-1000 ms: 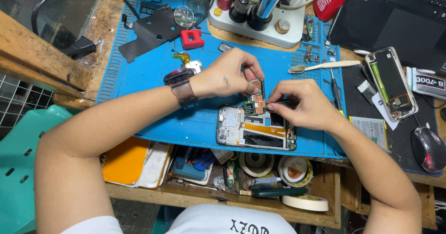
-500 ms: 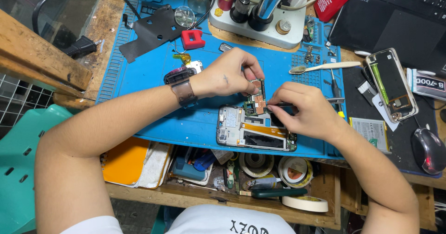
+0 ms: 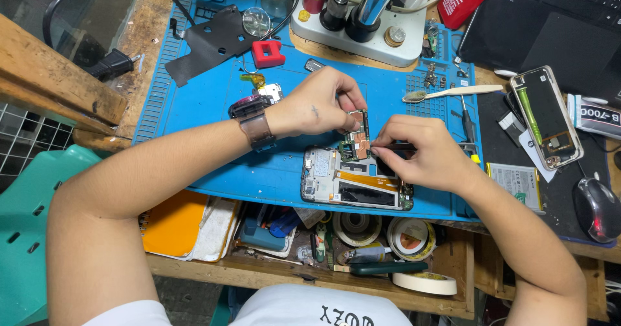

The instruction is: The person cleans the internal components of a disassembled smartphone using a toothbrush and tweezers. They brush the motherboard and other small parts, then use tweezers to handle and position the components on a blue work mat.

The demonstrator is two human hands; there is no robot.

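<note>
An opened phone (image 3: 352, 185) lies face down on the blue work mat (image 3: 213, 116), its insides exposed. My left hand (image 3: 320, 109), with a watch on the wrist, pinches a small green circuit board (image 3: 356, 143) and holds it tilted up over the phone's upper end. My right hand (image 3: 424, 154) grips a thin dark tool (image 3: 396, 147) whose tip meets the board's right edge. Both hands are close together above the phone.
A microscope base (image 3: 362, 32) stands at the mat's far edge. A second phone (image 3: 543, 116), a battery (image 3: 516, 184), a toothbrush (image 3: 453, 92), a laptop (image 3: 556, 25) and a mouse (image 3: 595, 208) lie to the right. An open drawer (image 3: 362, 245) holds tape rolls.
My right hand has closed in on the board, fingers curled more tightly around the tool. The left hand holds the board in much the same place.
</note>
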